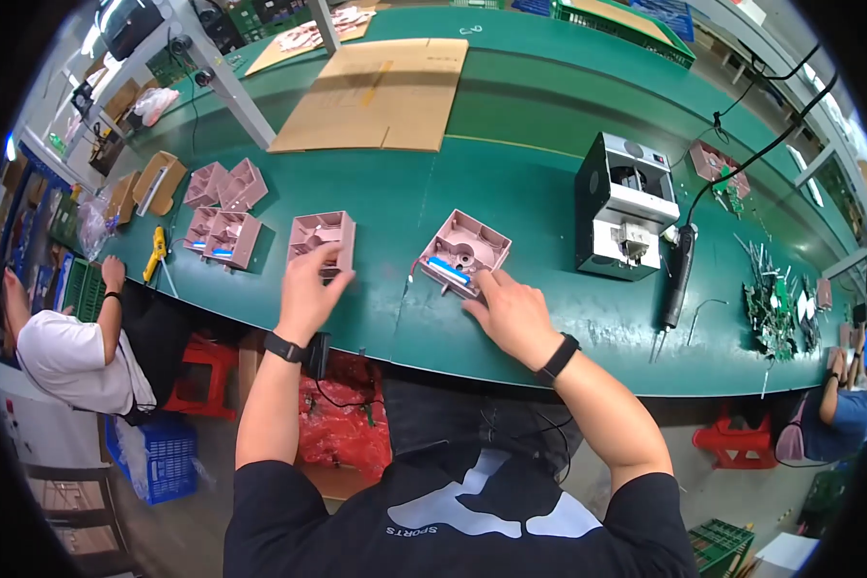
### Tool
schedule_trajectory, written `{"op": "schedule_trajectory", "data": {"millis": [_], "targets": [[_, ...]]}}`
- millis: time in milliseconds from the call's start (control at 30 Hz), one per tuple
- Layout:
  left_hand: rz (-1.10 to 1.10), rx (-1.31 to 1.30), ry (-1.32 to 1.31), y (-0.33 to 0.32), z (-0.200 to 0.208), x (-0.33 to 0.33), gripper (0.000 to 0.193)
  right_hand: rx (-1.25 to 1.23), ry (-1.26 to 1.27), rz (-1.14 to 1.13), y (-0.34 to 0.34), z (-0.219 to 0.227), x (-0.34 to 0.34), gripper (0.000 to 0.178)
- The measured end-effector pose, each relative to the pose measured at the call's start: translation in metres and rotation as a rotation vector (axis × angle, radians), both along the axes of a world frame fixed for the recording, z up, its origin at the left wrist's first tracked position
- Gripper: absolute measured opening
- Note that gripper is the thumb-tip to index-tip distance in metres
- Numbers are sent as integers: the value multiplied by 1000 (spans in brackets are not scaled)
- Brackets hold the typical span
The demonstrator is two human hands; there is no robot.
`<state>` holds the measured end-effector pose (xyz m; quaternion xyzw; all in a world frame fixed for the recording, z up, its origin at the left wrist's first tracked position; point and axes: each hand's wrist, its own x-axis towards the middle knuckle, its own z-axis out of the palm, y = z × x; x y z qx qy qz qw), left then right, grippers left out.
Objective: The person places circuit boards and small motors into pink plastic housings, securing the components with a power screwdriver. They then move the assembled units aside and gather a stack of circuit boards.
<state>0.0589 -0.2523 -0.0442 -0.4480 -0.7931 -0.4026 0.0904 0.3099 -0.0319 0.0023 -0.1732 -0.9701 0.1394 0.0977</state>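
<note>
Two open-topped pink plastic housings lie in front of me on the green bench. Over the near edge of the left housing is my left hand. Its thumb and fingers are apart, with the fingertips reaching across the wall, and nothing shows held in them. The right housing sits at an angle and has round posts inside. A blue cylindrical battery with a red wire lies along its near left side. My right hand has its thumb and fingers at this housing's near right corner, gripping it.
More pink housings, a yellow-handled tool and small cartons are at left. A black-and-white machine, a corded black hand tool and tangled green boards with wires stand right. Flat cardboard lies behind. People sit either side.
</note>
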Motion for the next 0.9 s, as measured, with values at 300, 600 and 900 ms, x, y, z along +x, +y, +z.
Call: {"op": "schedule_trajectory", "data": {"millis": [300, 600, 900], "targets": [[-322, 8, 109, 57, 15, 111, 48, -17, 49, -16, 12, 10, 82, 24], [-518, 124, 129, 131, 16, 157, 40, 76, 89, -208, 41, -1, 135, 33], [-407, 3, 171, 140, 38, 181, 55, 73, 416, -412, 26, 4, 170, 65]]}}
